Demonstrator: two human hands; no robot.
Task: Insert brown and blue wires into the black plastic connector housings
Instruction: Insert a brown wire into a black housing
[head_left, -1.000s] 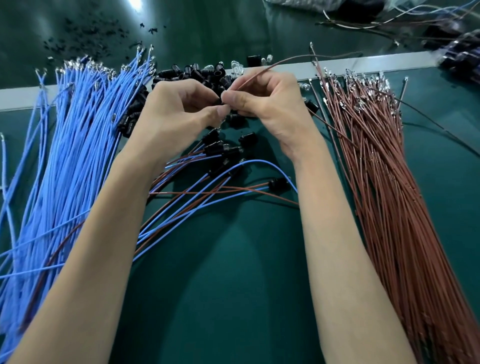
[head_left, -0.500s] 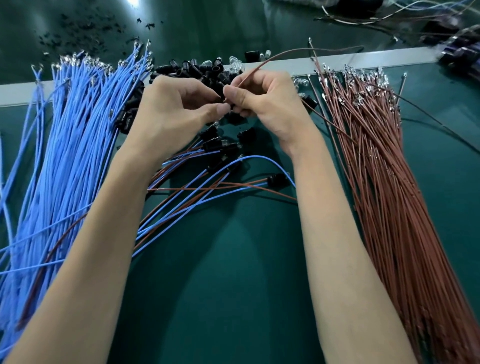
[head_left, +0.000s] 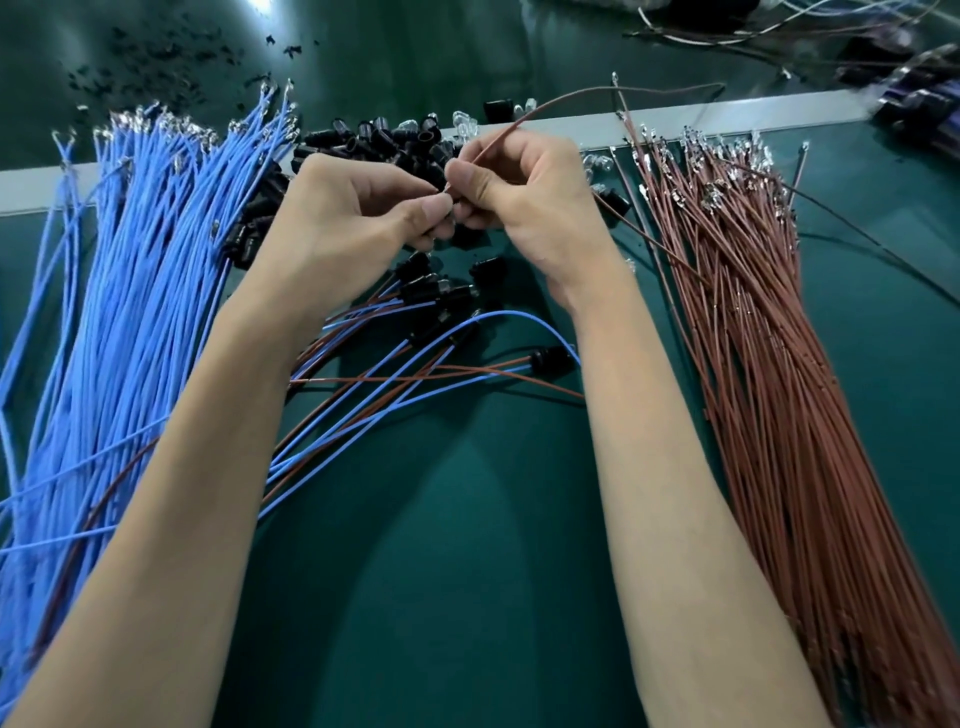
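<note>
My left hand (head_left: 343, 213) and my right hand (head_left: 524, 197) meet fingertip to fingertip above a heap of black connector housings (head_left: 384, 140). The right hand pinches a single brown wire (head_left: 550, 101) that arcs up and away to the right. Its near end sits between both thumbs. The left hand's fingers are closed on something small that they hide; it looks like a black housing. A big bundle of blue wires (head_left: 130, 291) lies on the left, a big bundle of brown wires (head_left: 769, 364) on the right.
Several finished housings with blue and brown wires (head_left: 436, 353) lie between my forearms on the green mat (head_left: 467, 571). A white strip (head_left: 675, 117) crosses the table behind the heap. Loose cables and dark parts (head_left: 914, 98) lie at the far right.
Both hands have stayed together over the heap, shifting slightly. The brown wire's end has come between my thumbs, at the left hand's fingertips.
</note>
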